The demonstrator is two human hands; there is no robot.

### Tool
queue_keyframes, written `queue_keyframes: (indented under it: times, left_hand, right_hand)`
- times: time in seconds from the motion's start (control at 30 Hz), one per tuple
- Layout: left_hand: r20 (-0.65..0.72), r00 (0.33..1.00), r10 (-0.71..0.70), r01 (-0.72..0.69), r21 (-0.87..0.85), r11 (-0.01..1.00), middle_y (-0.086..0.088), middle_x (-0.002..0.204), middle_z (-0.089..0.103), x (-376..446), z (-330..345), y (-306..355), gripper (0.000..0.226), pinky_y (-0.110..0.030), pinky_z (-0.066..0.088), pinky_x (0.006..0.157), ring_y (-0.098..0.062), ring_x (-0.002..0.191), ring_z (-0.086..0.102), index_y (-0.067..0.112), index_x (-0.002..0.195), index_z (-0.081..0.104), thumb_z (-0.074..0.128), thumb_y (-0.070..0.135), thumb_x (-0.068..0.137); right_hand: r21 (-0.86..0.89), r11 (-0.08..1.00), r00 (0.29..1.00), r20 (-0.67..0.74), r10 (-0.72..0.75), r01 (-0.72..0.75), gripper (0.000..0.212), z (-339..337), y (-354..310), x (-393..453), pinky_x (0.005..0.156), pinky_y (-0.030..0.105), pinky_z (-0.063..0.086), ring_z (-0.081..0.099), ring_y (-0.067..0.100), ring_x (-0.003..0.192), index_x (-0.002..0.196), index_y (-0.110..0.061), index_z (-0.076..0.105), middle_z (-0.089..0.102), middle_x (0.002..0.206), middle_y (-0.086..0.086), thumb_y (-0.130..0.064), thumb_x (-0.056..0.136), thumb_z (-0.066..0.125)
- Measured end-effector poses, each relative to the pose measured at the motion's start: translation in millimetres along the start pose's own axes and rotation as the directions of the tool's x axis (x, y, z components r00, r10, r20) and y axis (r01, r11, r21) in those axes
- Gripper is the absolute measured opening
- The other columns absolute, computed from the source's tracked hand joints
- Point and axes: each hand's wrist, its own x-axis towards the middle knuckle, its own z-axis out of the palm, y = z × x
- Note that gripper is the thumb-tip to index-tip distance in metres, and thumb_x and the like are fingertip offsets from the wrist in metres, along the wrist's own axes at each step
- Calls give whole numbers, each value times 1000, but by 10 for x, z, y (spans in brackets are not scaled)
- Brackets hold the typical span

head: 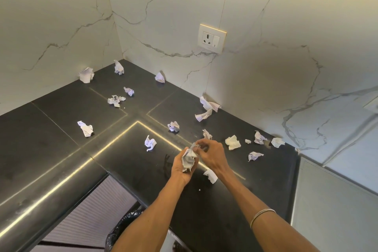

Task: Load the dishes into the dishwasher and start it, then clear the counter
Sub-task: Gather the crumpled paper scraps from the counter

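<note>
Several crumpled white paper scraps lie scattered over the black L-shaped counter (61, 141). My left hand (181, 168) grips a wad of crumpled paper (189, 158) above the counter's middle. My right hand (212, 154) meets it from the right, its fingertips pinching the top of the same wad. Loose scraps lie close by: one (151, 143) to the left, one (210, 176) just under my right wrist, one (232, 142) to the right and one (254, 156) further right.
A bin lined with a black bag (120, 231) stands below the counter edge, partly hidden by my left forearm. White marble walls close the corner; a socket (211, 38) sits on the back wall. More scraps lie near the corner (87, 75) and the back wall (208, 105).
</note>
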Motion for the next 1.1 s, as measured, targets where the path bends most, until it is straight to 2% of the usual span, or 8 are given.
queue_keyframes:
  times: [0.1, 0.3, 0.37, 0.5, 0.67, 0.8, 0.97, 1.1]
  left_hand:
    - [-4, 1000, 5, -5, 14, 1000, -13, 85, 69, 63, -7, 13, 21, -32, 61, 58, -23, 67, 71, 5, 96, 69, 66, 26, 91]
    - [5, 999, -43, 42, 27, 999, -13, 88, 71, 81, -133, 61, 25, -39, 60, 71, -26, 81, 72, 7, 90, 73, 71, 31, 87]
    - [-33, 999, -41, 42, 20, 999, -11, 83, 73, 74, -121, 64, 26, -36, 59, 65, -24, 73, 72, 8, 87, 74, 71, 34, 86]
    - [-65, 998, 6, -8, -25, 1000, -9, 62, 67, 60, 11, 26, 34, -27, 55, 48, -20, 52, 66, 8, 80, 67, 57, 36, 96]
    - [-46, 998, -36, 35, -31, 999, -8, 57, 59, 164, 19, 48, 28, -17, 40, 31, -13, 39, 55, 7, 72, 57, 54, 25, 94]
    - [-71, 997, -11, 11, 2, 1000, -5, 62, 49, 215, 48, 69, 21, -14, 21, 24, -7, 33, 39, 11, 72, 47, 51, 13, 92]
    - [-103, 995, -3, 6, 29, 1000, -7, 69, 45, 226, 88, 91, 18, -13, 22, 25, -8, 35, 39, 9, 74, 49, 50, 9, 92]
    - [-110, 994, 7, 1, 73, 997, -7, 70, 45, 231, 80, 97, 18, -12, 23, 26, -7, 37, 39, 8, 73, 49, 50, 8, 91]
  right_hand:
    - [-91, 995, 991, 127, -30, 42, 17, 171, -39, -105, 70, 27, 58, 67, 3, 72, 90, -29, 76, 72, 79, -14, -39, 76, 79]
    - [-380, 921, 994, -28, -102, 84, 29, 415, -52, -262, 59, 26, 51, 63, 7, 72, 87, -34, 70, 64, 77, -13, -61, 76, 66]
    - [-399, 913, 993, -41, -113, 88, 33, 444, -107, -268, 58, 26, 50, 60, 6, 71, 93, -33, 62, 62, 77, -13, -62, 78, 64]
    - [-219, 970, 994, 58, -94, 104, 36, 417, -187, -261, 61, 24, 54, 63, 5, 68, 105, -31, 45, 67, 81, -13, -53, 84, 66]
    - [118, 992, 996, 61, -58, 50, 9, 155, -31, -284, 70, 31, 56, 67, 2, 76, 96, -34, 58, 70, 81, -16, -39, 95, 50]
    - [-111, 992, 986, -162, 50, -68, 17, 32, 270, -152, 72, 29, 45, 59, 14, 92, 99, -27, 62, 64, 96, -6, -20, 95, 46]
    - [-380, 908, 974, 62, 219, -180, 33, -73, 615, -43, 94, 38, 46, 48, 29, 118, 122, -24, 62, 54, 124, 5, -18, 90, 55]
    - [-334, 919, 968, 65, 244, -209, 21, -58, 672, -78, 77, 29, 48, 60, 21, 97, 93, -20, 73, 60, 100, -2, -8, 85, 58]
